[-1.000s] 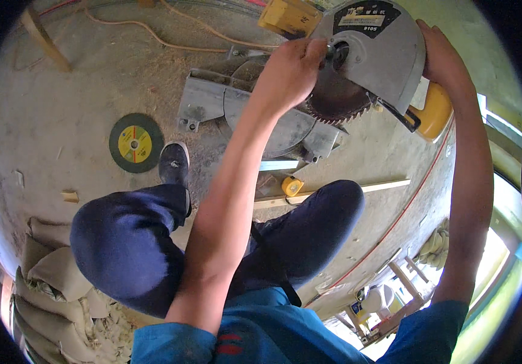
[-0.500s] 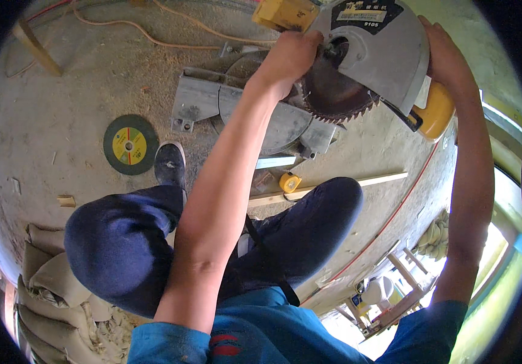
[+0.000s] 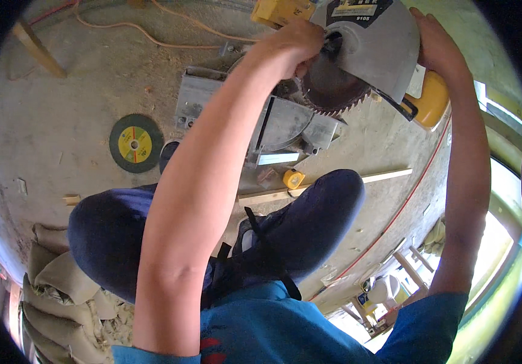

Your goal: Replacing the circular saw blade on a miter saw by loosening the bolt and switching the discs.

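A miter saw has a grey guard (image 3: 376, 51), a toothed blade (image 3: 327, 88), a yellow housing (image 3: 431, 103) and a grey metal base (image 3: 291, 124). My left hand (image 3: 297, 42) is closed at the blade's hub, its fingers bent round something I cannot make out. My right hand (image 3: 440, 48) grips the outer right edge of the guard. Below the base, a yellow tape measure (image 3: 293, 179) lies by a pale wooden strip (image 3: 388, 174).
A cutting disc (image 3: 140, 158) lies on the concrete floor (image 3: 61, 139) at left. An orange cord (image 3: 127, 30), a wooden leg (image 3: 40, 48) and a red line (image 3: 394, 221) run nearby. Sandbags (image 3: 67, 276) are piled lower left; a wooden frame (image 3: 415, 276) stands lower right.
My left hand has shifted slightly up at the hub, and its forearm has swung left. My right hand stays on the guard, which sits a little higher in view.
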The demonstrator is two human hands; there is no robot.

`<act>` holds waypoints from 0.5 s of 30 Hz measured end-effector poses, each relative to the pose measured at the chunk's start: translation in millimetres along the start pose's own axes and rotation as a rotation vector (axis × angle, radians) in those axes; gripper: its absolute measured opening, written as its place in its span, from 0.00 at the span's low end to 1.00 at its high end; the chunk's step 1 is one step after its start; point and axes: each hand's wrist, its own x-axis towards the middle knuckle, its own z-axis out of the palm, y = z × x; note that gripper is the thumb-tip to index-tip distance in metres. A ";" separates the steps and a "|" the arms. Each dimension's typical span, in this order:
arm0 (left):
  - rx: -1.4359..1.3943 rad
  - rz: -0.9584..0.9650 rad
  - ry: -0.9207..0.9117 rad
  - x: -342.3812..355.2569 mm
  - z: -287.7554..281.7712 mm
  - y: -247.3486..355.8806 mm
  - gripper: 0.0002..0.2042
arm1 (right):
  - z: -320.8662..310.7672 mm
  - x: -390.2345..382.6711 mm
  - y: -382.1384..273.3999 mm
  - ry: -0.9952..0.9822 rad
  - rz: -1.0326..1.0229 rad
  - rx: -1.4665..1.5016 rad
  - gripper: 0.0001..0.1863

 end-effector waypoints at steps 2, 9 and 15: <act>0.342 0.278 0.055 6.3 2.1 -13.0 0.10 | -13.1 0.1 -16.5 -0.025 0.024 0.060 0.40; 0.620 0.367 0.673 -17.7 39.7 -15.6 0.19 | -7.2 5.9 -23.8 0.383 -0.395 0.494 0.23; 0.704 0.517 0.628 -3.3 25.3 -23.5 0.21 | -58.6 -5.8 -49.0 0.248 -0.315 0.567 0.14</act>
